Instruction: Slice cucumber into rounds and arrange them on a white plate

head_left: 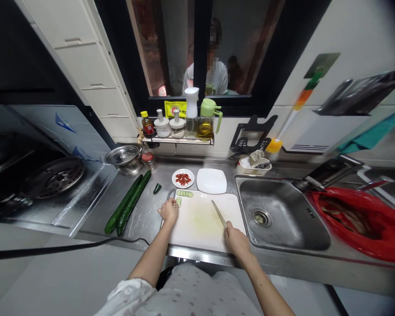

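My right hand (237, 240) is closed round the handle of a kitchen knife (218, 212), its blade pointing up and left over the white cutting board (197, 235). At the board's left edge, my left hand (169, 211) has its fingers curled together on a few thin cucumber slices (178, 202); the fingertips are partly hidden. A row of more cucumber slices (184, 193) lies along the board's upper left corner. Two long whole cucumbers (131, 202) rest side by side on the steel counter to the left, with a short cucumber end (157, 188) beside them.
Behind the board stand a small plate of chopped red pieces (183, 178) and a white square plate (212, 181). A steel sink (283, 215) is at the right, then a red plastic bag (365, 224). A lidded pot (124, 159) stands back left, below a seasoning shelf (177, 140).
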`<state>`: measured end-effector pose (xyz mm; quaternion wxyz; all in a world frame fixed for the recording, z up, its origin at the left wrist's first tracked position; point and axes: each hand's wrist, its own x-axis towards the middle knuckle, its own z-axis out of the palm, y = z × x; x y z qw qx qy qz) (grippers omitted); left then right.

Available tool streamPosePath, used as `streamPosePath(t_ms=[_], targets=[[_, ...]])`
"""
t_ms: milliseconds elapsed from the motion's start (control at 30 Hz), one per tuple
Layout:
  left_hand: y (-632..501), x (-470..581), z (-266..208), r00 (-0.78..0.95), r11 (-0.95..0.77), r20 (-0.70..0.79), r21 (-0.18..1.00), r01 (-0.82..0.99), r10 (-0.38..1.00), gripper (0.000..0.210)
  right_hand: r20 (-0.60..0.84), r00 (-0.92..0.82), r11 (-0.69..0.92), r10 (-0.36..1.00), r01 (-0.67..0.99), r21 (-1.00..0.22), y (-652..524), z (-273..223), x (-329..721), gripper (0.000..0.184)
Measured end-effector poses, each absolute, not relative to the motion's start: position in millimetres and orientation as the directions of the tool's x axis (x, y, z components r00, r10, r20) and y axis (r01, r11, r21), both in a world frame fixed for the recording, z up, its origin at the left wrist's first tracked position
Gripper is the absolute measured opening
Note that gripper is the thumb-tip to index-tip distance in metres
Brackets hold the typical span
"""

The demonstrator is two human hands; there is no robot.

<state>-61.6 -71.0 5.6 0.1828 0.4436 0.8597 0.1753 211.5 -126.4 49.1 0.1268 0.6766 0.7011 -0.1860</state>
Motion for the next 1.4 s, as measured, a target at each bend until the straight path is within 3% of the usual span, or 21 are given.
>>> streamPosePath(t_ms=[333,600,833,1400], targets=[[-56,-41,10,-0.469,0.437,-0.071,0.505,0.744,0.880,0.022,-0.427,-0.042,0.002,0.903,0.996,-0.094,-128,51,210,0.030],[-30,-22,16,-0.253,0.267,-0.087,0.386,0.883,0.963,0.034,-0.431,-0.045,0.007,0.901,0.996,-0.090,-128,49,210,0.029],[-15,-23,13,-0.144,0.173,-0.123,0.276,0.945,0.982,0.033,-0.428,-0.036,0.000,0.903,0.996,-0.085,-129,46,210,0.030],[-20,-34,14,0.045,-0.033,-0.052,0.211,0.977,0.998,0.027,-0.414,-0.045,0.016,0.909,0.997,-0.075,-130,46,209,0.027]])
